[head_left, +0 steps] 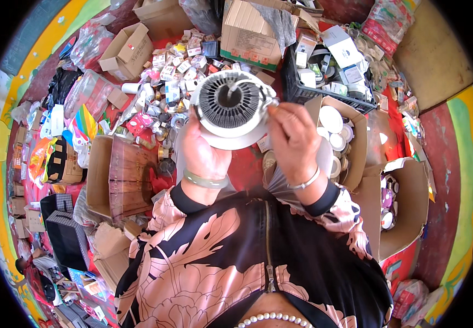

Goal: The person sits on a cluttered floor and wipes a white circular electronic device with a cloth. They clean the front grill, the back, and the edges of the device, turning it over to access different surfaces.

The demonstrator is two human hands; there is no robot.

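"Red floor (pixel 244 175) shows among heaps of small cartons (pixel 182 65), which lie left of that black crate (pixel 302 94). Where's the round lamp (pixel 229 106)?"

"Left of the crate and a little nearer the wearer, held up off the floor."

"Which way does it point?"

"Finned back toward the head camera. It's round, so take the axis through its middle: that runs nearly along our line of sight, with more rim (pixel 231 144) showing on the wearer's side."

"And its looks?"

"White rim, dark grey fins (pixel 213 111) set like spokes, a black middle, and a pale cable (pixel 242 82) curving over it."

"How's it held?"

"Left hand (pixel 206 156) clasps its lower left edge. Right hand (pixel 296 134), nearer the crate, pinches its right edge; I can't tell which small part."
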